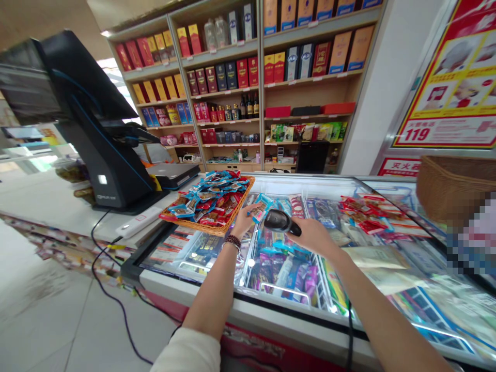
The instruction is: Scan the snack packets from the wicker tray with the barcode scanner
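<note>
My left hand [244,221], with a beaded bracelet at the wrist, is closed on a blue snack packet [262,206] just right of the basket. In my right hand [310,235] is a black barcode scanner [279,221], its head turned toward the packet. Both hands are above the glass top of a chest freezer [186,283]. A wicker basket [212,227] heaped with blue and red snack packets [211,194] rests on the freezer's left end. Farther right, a loose pile of red snack packets [366,213] lies on the glass.
A black checkout terminal [112,155] stands on the white counter at left, near a white handheld device [139,221] with a cable. Behind the freezer rise shelves [228,95] of boxed goods. A brown wicker basket [457,186] is at right. Black cables [120,305] trail down to the floor.
</note>
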